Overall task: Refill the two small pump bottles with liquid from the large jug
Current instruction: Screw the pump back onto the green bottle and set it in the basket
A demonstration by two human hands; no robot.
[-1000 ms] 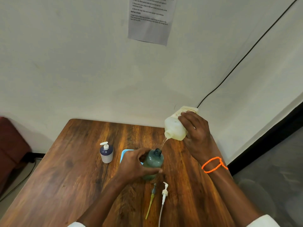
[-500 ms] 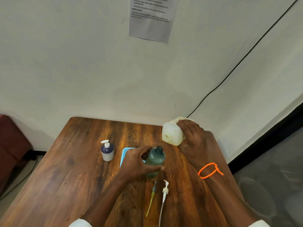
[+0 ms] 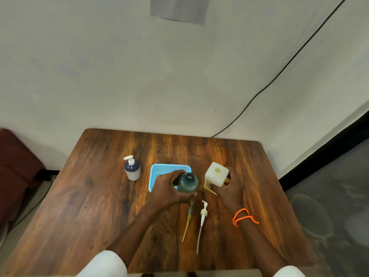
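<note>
At far left we see 1 white bottle [image 3: 132,170], pump fitted, no readable label. Our left hand [image 3: 168,189] is wrapped around the uncapped green bottle [image 3: 187,182], dark liquid inside, beside the blue tray [image 3: 157,171]. 2 loose pumps [image 3: 202,220] lie nearer us. Our right hand [image 3: 229,188] grips the upright open jug [image 3: 216,174] on the table [image 3: 89,196].

Bare forearms here, white sleeves [image 3: 103,263] bunched up at both elbows, five and seven o'clock. On the right wrist, a bright orange beaded bracelet [image 3: 244,216], looped twice.
</note>
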